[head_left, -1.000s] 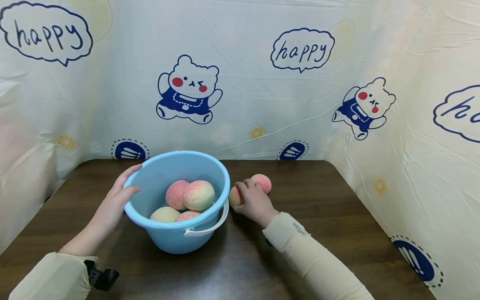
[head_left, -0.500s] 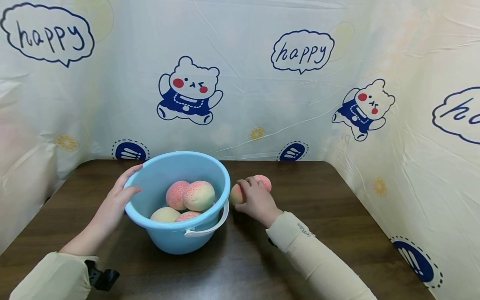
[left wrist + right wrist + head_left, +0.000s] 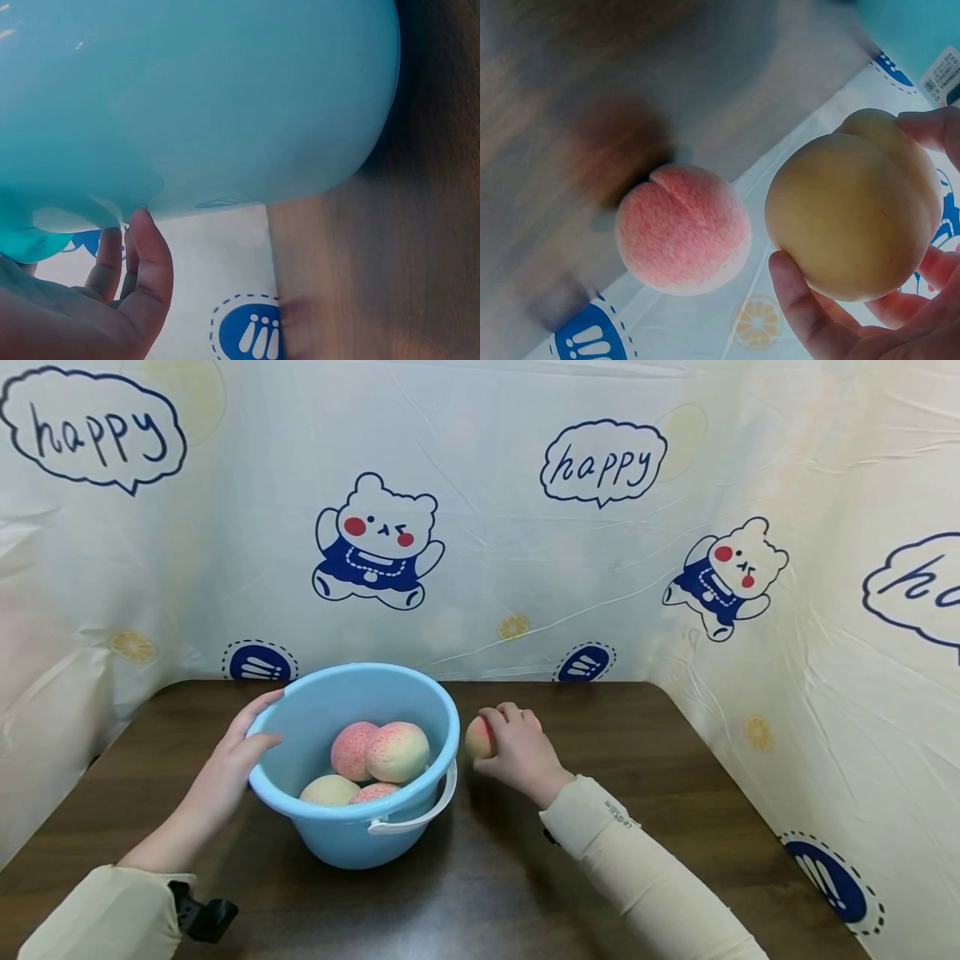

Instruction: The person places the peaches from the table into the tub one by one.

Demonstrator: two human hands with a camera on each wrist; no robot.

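My right hand grips a peach just right of the bucket. In the right wrist view, thumb and fingers curl round this yellowish peach. A second, pink peach sits close beside it; in the head view my hand hides most of it. My left hand holds the left rim of a light blue bucket, its thumb over the edge. Fingertips touch the bucket's outer wall in the left wrist view. Several pink-and-cream peaches lie inside the bucket.
The bucket's white handle hangs down on its near right side. Everything stands on a dark brown wooden table. A printed curtain rises behind the table's back edge and along both sides.
My right hand has moved slightly right with the peach, widening the gap to the bucket and covering more of the second peach. My left hand and the bucket stay in place.
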